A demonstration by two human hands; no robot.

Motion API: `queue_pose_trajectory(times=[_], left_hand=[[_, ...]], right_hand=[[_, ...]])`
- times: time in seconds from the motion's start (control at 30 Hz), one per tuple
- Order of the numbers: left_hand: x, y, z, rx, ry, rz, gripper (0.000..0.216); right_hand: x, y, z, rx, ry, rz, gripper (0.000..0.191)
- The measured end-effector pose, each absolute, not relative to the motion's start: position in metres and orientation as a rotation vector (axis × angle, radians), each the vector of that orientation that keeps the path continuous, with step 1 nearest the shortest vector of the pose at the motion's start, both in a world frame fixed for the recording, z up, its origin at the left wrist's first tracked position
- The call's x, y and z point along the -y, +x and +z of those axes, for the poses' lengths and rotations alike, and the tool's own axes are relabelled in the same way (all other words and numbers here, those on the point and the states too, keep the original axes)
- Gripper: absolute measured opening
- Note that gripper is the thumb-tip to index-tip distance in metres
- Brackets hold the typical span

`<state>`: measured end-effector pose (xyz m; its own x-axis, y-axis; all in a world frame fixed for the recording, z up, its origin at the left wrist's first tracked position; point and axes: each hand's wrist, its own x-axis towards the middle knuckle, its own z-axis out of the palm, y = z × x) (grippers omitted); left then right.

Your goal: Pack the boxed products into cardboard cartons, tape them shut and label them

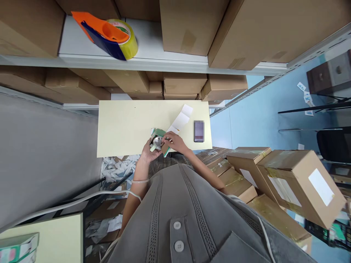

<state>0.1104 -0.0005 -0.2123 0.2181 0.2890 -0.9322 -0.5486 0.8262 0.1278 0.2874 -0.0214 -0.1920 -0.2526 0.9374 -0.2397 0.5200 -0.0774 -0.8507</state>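
Note:
At the front edge of the pale table (123, 124), my left hand (148, 152) is wrapped round the underside of a small green and white box (159, 133). Inside the box's opened top shows a round, shiny metal object (157, 141), too small to name. My right hand (175, 141) is at the box's right side, its fingers bent in a pinch by a brown cardboard flap (165, 148). What those fingers hold, if anything, is too small to make out. A strip of white folded paper (181, 118) lies just beyond my right hand.
A phone (199, 131) lies on the table's right part. Shelves with cardboard boxes (186, 84) rise behind, with a tape dispenser (109, 34) on the upper one. Stacked cartons (296, 179) stand to my right. White paper scraps (120, 168) fill the space below left, near a white cable (82, 199).

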Motion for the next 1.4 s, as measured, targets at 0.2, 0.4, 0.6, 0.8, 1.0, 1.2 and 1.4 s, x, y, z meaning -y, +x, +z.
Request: queue_pose_trajectory(times=[0.2, 0.4, 0.6, 0.8, 1.0, 1.2, 1.4], left_hand=[[-0.002, 0.105, -0.208, -1.306, 0.045, 0.6, 0.053], [-0.006, 0.108, -0.213, -1.314, 0.441, 0.601, 0.064], [0.0, 0.107, -0.219, -1.268, 0.75, 0.592, 0.087], [0.005, 0.084, -0.225, -1.103, 1.0, 0.611, 0.092], [0.002, 0.08, -0.213, -1.357, 1.428, 0.52, 0.098], [-0.008, 0.078, -0.193, -1.682, 1.366, 0.535, 0.068], [-0.024, 0.062, -0.188, -1.694, 1.195, 0.51, 0.069]], right_hand=[[0.007, 0.269, -0.177, 2.32, -1.752, 0.909, 0.035], [-0.009, 0.247, -0.178, 2.428, -1.873, 0.678, 0.05], [-0.025, 0.228, -0.189, 2.354, -2.116, 0.712, 0.058], [-0.035, 0.228, -0.188, 2.327, -2.097, 0.713, 0.056], [-0.029, 0.234, -0.175, 2.194, -2.008, 0.784, 0.054], [-0.021, 0.224, -0.149, 2.077, -1.854, 0.69, 0.045], [-0.02, 0.223, -0.114, 1.889, -1.734, 0.736, 0.047]])
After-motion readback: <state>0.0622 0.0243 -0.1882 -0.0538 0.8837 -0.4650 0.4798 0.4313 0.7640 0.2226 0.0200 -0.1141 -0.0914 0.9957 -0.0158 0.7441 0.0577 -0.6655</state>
